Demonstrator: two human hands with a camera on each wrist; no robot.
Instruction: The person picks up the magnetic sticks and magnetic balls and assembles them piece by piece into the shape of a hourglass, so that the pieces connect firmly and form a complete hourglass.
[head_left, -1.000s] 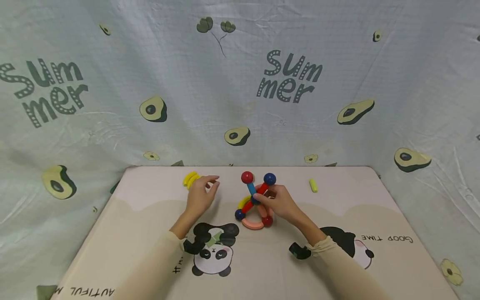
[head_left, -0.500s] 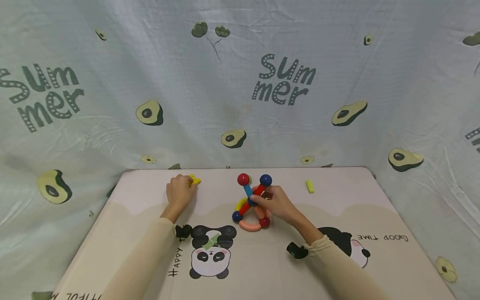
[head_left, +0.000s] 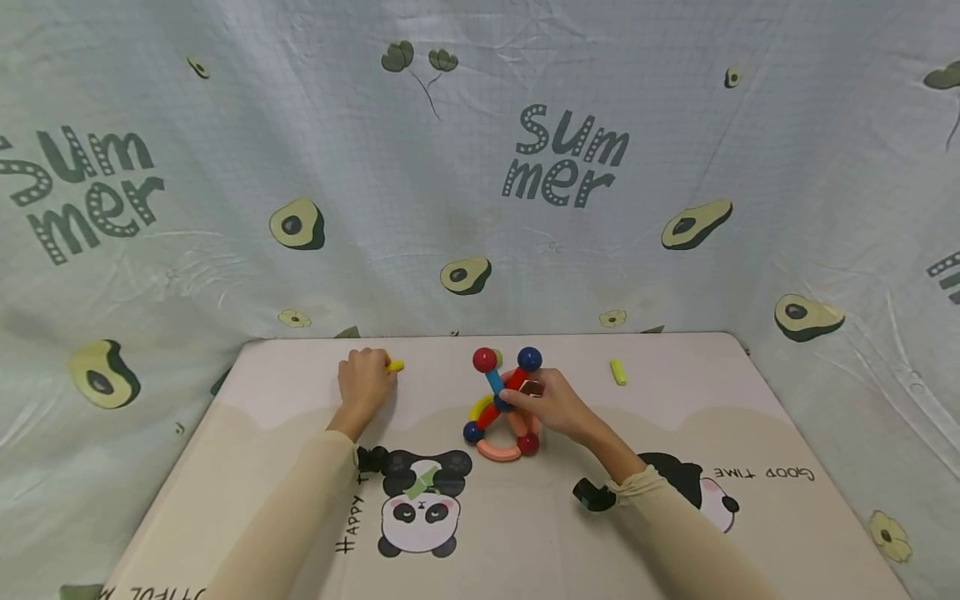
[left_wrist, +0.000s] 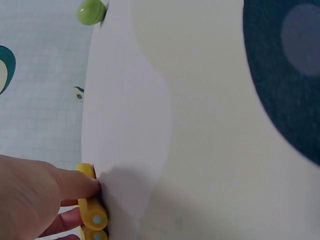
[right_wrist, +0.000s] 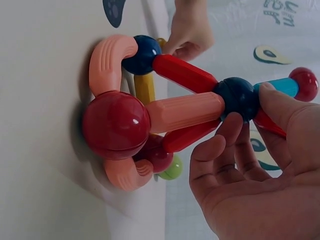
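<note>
At the back left of the table, my left hand pinches a yellow curved magnetic stick between thumb and fingers. Another yellow stick lies against it, partly cut off by the frame. My right hand holds a magnetic ball-and-stick model at its upper dark blue ball, thumb and fingertips on it. Pink and yellow curved sticks with balls form the model's ring base, and straight red and pink sticks rise to the blue ball. Above it, a light blue stick and a red one carry a red ball and a blue ball.
A green ball sits at the table's back edge, mostly behind the model in the head view. One yellow-green stick lies at the back right. Behind the panda-printed table hangs a curtain with avocado prints.
My left hand has moved left and back onto the yellow sticks, its loosely spread fingers now closed on one. The right hand keeps its grip on the model, which stays in place.
</note>
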